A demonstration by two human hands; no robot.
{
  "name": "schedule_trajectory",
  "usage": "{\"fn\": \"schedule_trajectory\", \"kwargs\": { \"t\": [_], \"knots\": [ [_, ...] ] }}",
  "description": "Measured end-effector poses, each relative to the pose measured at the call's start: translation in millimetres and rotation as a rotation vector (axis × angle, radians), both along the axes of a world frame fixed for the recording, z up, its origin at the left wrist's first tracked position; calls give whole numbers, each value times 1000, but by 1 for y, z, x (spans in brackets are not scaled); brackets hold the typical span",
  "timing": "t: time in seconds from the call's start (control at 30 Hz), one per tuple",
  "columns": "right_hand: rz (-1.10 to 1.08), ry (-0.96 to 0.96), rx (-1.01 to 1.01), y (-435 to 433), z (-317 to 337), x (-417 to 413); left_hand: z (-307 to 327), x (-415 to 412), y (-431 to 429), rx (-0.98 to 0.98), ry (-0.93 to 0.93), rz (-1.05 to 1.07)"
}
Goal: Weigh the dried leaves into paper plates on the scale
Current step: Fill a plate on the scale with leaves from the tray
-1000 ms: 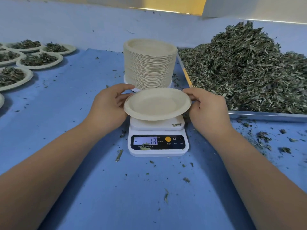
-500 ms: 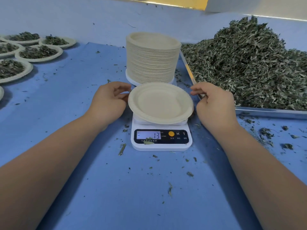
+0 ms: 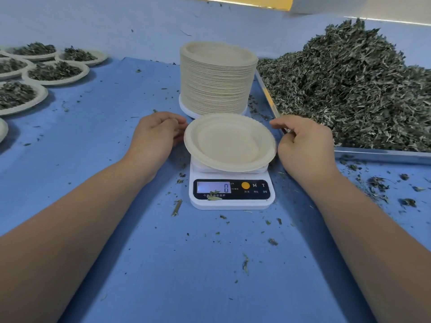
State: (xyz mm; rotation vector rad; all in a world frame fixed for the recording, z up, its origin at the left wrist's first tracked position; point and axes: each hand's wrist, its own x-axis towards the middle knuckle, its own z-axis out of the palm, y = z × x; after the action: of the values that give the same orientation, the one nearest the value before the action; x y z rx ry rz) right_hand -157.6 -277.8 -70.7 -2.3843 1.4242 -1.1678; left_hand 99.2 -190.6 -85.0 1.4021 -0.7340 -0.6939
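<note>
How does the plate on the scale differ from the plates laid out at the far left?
The plate on the scale is empty; the left plates each hold a heap of dried leaves. It rests on the scale, whose display reads 0, while they sit directly on the blue table. It stands alone; they are grouped close together. All look like the same pale, round paper plates.

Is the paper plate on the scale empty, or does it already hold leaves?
Empty: the paper plate on the scale shows only its bare pale inside; nothing lies in it.
</note>
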Motion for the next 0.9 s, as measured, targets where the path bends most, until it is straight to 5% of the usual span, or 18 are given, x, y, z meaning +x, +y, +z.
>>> {"fn": "schedule_trajectory", "kwargs": {
  "t": [0.27, 0.5, 0.9],
  "knots": [
    [-13, -53, 98, -6, 7, -1, 11, -11, -9, -31, 257, 23],
    [-63, 170, 295, -53, 24, -3, 2, -6, -8, -64, 191, 45],
    [-138, 557, 341, -152, 36, 31, -4, -2, -16, -77, 233, 69]
  ]
}}
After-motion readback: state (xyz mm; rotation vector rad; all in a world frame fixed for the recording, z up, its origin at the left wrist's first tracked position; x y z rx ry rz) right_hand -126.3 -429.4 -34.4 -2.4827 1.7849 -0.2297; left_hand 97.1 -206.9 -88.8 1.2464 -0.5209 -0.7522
